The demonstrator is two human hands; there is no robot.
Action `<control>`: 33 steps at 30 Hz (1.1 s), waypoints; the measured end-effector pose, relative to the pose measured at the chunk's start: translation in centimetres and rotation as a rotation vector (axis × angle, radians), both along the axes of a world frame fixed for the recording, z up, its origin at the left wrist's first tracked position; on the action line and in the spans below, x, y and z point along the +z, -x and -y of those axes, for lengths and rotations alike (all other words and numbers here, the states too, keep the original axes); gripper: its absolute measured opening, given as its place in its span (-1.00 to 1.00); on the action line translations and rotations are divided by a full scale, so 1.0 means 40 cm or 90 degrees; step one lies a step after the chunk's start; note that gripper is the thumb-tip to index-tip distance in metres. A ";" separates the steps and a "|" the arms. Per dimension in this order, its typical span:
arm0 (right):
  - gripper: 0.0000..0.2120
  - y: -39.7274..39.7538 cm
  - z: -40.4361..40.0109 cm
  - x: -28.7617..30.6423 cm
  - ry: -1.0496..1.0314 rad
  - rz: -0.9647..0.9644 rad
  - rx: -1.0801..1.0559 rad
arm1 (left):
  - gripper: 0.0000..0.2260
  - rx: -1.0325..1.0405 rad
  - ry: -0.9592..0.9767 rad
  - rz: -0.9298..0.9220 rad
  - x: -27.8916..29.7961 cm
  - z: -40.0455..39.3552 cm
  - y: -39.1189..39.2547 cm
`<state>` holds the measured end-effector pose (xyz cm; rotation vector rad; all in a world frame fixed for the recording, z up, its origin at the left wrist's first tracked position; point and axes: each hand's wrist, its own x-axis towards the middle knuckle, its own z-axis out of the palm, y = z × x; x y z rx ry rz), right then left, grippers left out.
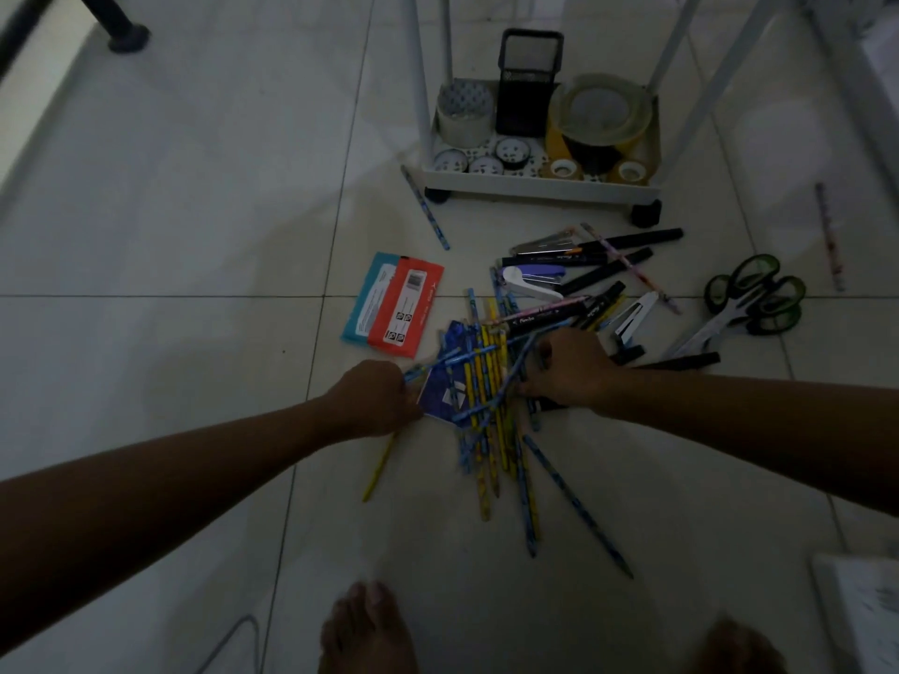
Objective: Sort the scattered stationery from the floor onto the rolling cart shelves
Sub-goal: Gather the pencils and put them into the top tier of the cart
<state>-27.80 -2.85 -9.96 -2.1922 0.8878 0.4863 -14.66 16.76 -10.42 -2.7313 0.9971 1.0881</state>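
Bare feet (368, 629) at 6 o'clock, closest to the camera, on the tiled floor (170, 235). Pencil pile (491, 406), blue and yellow, dead centre, fanning out toward 5 o'clock. Left hand (377, 398) at 9 o'clock of the pile, fingers curled around the ends of a few blue pencils over a blue packet (447, 389). Right hand (566, 369) at 3 o'clock of the pile, fingers curled down into the pencils; whether it really grips any, can't tell. Red and teal packets (394, 304) at 11 o'clock of the pile. Black markers (608, 257) and a white stapler (532, 282) at 1 o'clock, green-handled scissors (749, 304) at 2 o'clock. Rolling cart (540, 184) at 12 o'clock, bottom shelf holding tape rolls (601, 111) and a black mesh holder (528, 80). One stray blue pencil (424, 207) by the cart's left wheel.
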 end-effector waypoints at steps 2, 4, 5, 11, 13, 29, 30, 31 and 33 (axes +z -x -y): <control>-0.76 0.004 -0.002 0.000 -0.002 0.008 -0.001 | -0.71 0.018 -0.051 -0.001 0.018 -0.007 -0.015; -0.73 0.003 -0.001 0.002 -0.003 0.001 -0.004 | -0.74 0.053 -0.071 -0.034 0.040 -0.009 -0.035; -0.76 -0.002 0.003 0.001 -0.003 -0.005 -0.010 | -0.77 0.083 -0.054 -0.073 0.051 -0.006 -0.044; -0.79 -0.018 0.032 -0.006 0.000 0.010 0.001 | -0.88 0.343 0.179 -0.301 0.095 0.065 -0.017; -0.79 -0.021 0.029 -0.005 -0.004 0.019 0.016 | -0.88 0.402 0.248 -0.283 0.092 0.096 -0.004; -0.51 -0.052 0.127 -0.034 0.304 0.089 0.369 | -0.68 0.390 0.315 -0.158 0.010 0.165 0.058; -0.55 -0.058 0.129 -0.036 0.323 0.074 0.405 | -0.70 0.403 0.313 -0.176 0.008 0.167 0.057; -0.58 -0.062 0.129 -0.036 0.342 0.063 0.440 | -0.72 0.411 0.311 -0.190 0.007 0.170 0.055; -0.63 -0.068 0.127 -0.035 0.369 0.056 0.479 | -0.76 0.408 0.297 -0.209 0.007 0.169 0.051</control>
